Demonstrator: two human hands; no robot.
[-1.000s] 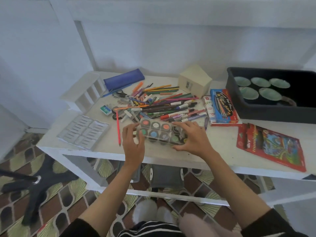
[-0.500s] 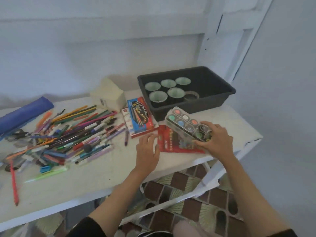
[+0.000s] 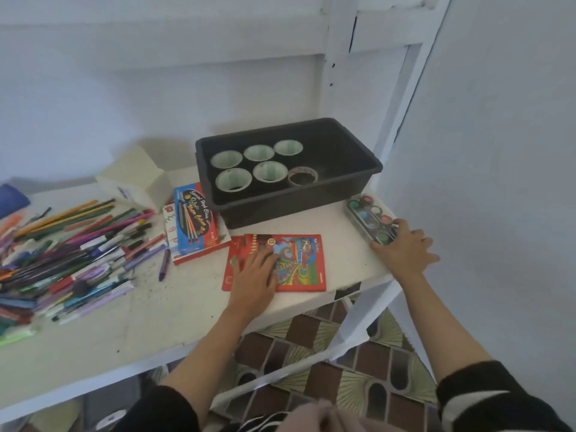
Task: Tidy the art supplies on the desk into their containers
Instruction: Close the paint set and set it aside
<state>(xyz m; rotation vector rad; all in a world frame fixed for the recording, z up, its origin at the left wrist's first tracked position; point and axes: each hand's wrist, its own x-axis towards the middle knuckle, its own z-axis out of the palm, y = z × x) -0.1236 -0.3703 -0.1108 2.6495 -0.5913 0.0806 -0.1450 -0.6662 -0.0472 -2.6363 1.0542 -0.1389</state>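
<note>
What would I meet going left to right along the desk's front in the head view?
Pen and pencil pile → blue box → red pencil pack → paint set.

paint set (image 3: 370,218) — now down on the desk (image 3: 140,322) corner

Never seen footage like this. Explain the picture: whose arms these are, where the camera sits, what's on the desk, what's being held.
There is no machine here: a person tidies with bare hands. The camera sits on their head and looks down, so both arms reach in from below. The left hand lies flat on a red pencil box. The right hand has its grip on the near end of a paint set at the right edge of the desk. Behind stands a black tub holding five cups and a tape roll. To the left lie a blue box, a cream box and a pile of pens.
</note>
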